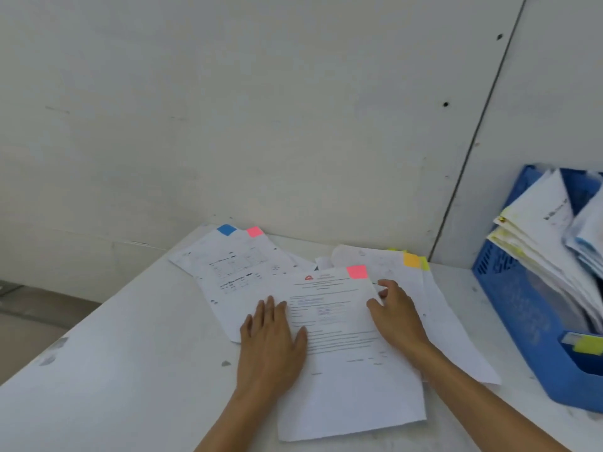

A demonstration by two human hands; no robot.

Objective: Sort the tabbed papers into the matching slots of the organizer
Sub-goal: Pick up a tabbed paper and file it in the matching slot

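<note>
Midway through sorting: our left hand [270, 337] lies flat on the pink-tabbed sheet [346, 370], our right hand [396, 313] pinches its edge. More papers [235, 259] wait beyond both hands. The organizer [522, 305], right of them, is partly filled.

My left grip [270, 340] lies flat, palm down, fingers straight, lower centre; my right grip [396, 314] beside it arches, fingers bent.

Nothing can be read as words. The top sheet [342, 337] bears a small red logo [308, 277] just left of its pink tab [357, 272], above blurred printed lines. The neighbouring sheet [235, 272] to its left and the papers [538, 216] in the blue organizer [509, 288] to its right show only smeared dark print.
</note>
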